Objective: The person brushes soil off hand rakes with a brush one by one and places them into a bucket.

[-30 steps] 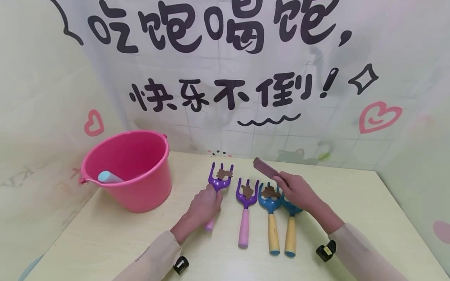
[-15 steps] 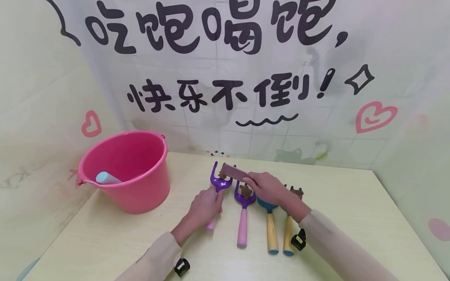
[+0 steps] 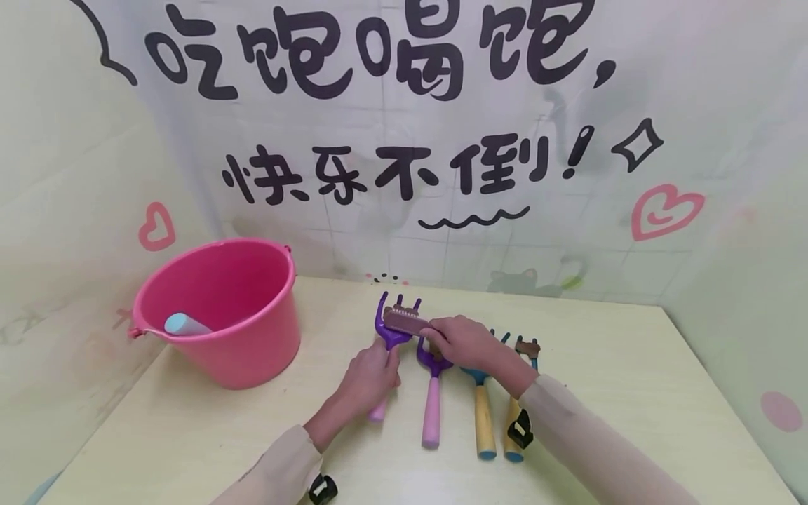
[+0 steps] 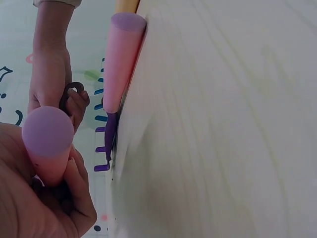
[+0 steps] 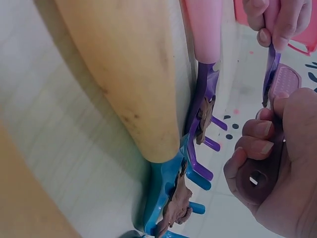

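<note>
My left hand [image 3: 368,380] grips the pink handle [image 4: 48,136] of a small purple hand fork [image 3: 395,338], its tines pointing to the back wall. Brown clumps show among those tines. In my right hand [image 3: 467,340] is a brownish-pink brush [image 3: 404,322] with pale bristles along one edge. Its head lies across the fork's tines, partly covering them. The right wrist view shows fingers curled round the brush's handle [image 5: 255,181], which has a hole at its end. Just right of the held fork lies another purple fork [image 3: 431,414], partly behind my right hand, with brown matter on it.
Two blue forks with yellow handles [image 3: 483,424] lie under and beside my right forearm, brown clumps on their tines [image 5: 176,203]. At the left stands a pink bucket [image 3: 265,354] with a light blue handle [image 3: 184,324] inside. A printed curtain [image 3: 353,231] hangs behind the table.
My right hand has brought the brush leftward from above the blue forks onto the held fork's tines. My left hand keeps its grip in nearly the same place.
</note>
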Available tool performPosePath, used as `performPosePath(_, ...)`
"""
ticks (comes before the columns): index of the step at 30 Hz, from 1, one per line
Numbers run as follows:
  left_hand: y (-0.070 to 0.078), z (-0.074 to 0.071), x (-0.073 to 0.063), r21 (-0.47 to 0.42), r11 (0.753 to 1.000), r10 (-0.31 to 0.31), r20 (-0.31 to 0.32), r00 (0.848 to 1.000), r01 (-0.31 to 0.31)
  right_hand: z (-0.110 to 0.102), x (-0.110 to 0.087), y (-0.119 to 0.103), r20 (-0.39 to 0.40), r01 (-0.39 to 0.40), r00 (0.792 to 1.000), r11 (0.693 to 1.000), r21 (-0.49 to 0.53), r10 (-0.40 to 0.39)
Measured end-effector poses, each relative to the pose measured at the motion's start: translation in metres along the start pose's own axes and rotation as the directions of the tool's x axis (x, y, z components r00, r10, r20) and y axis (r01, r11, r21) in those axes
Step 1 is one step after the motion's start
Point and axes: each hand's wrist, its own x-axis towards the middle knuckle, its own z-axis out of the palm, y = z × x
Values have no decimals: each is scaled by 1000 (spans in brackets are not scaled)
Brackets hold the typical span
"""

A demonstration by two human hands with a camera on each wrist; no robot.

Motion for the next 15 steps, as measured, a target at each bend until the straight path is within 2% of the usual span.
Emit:
performPosePath(4,-3,0,-2,-57,998,-23,14,1000,24,2,5,-2,29,-21,999,1000,-22,22)
performPosePath(8,-4,0,-4,-73,997,-37,26,999,39,4,7,-3,33,-17,999,999,-40,18)
performPosePath(15,-9,0,-3,-83,996,-22,33,999,25,7,8,-3,26,-21,999,997,-73,23)
